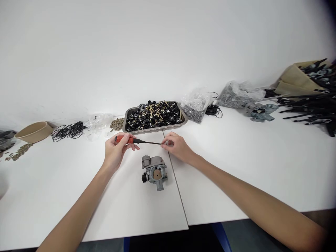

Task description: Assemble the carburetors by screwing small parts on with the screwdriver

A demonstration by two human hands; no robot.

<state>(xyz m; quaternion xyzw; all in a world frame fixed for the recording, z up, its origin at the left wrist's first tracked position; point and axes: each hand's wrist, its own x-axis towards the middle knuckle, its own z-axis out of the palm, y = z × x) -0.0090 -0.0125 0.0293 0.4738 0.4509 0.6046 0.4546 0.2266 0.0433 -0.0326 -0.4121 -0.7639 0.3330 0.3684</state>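
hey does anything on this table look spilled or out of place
Possibly: small brass-coloured pieces lie scattered on the table beside the tan container at far left. They look spilled because they're loose outside it, though they may be left there deliberately. Nothing odd stands out about the screwdriver in the left hand.

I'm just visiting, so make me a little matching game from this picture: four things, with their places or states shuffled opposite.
1. Red-handled screwdriver
2. Carburetor with a black knob
3. Metal tray
4. Beige bowl

A. Heaped with black and brass-coloured parts
B. Left of the tangled black loops
C. Held in the left hand
D. On the white table between the forearms

Pairs: 1-C, 2-D, 3-A, 4-B
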